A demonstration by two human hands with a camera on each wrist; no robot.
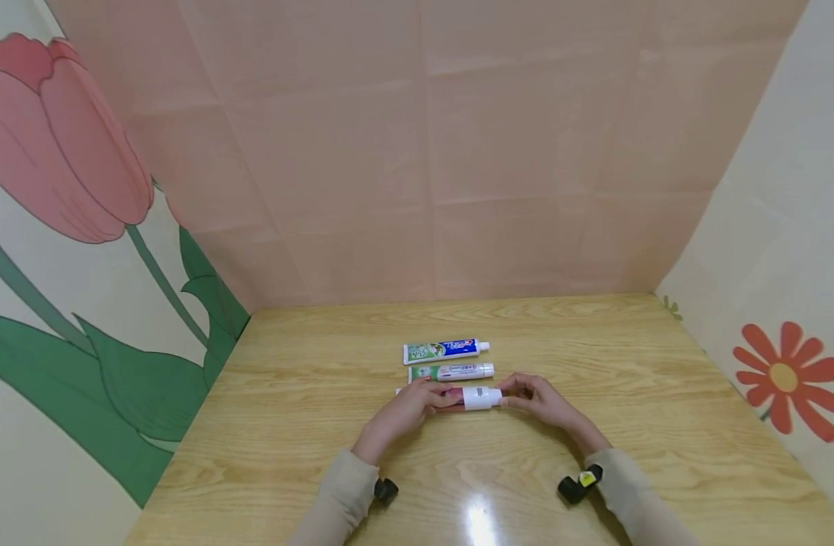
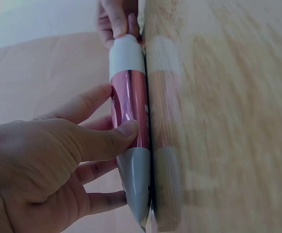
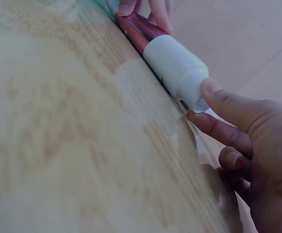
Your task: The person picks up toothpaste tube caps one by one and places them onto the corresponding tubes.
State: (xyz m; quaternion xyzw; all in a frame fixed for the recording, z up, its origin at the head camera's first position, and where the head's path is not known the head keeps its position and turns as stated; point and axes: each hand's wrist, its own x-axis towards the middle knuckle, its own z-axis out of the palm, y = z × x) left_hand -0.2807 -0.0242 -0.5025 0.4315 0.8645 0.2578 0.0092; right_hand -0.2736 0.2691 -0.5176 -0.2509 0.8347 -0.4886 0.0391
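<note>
A pink and white toothpaste tube (image 1: pixel 478 398) lies on the table with its white cap end to the right. My left hand (image 1: pixel 406 408) holds its body, thumb on one side and fingers on the other, as the left wrist view shows on the pink band of the tube (image 2: pixel 129 104). Its grey tail end tapers below the thumb there. At the other end my right hand (image 1: pixel 545 400) pinches the cap (image 3: pixel 193 90) between thumb and index finger. The remaining fingers of that hand curl loosely, off the tube.
Behind the held tube lie two more toothpaste tubes, a green and white one (image 1: pixel 465 371) and a green and blue one (image 1: pixel 444 349), roughly parallel to it. The wooden table (image 1: pixel 308 364) meets a pink cloth backdrop (image 1: pixel 424 189) at the back and flowered panels at both sides.
</note>
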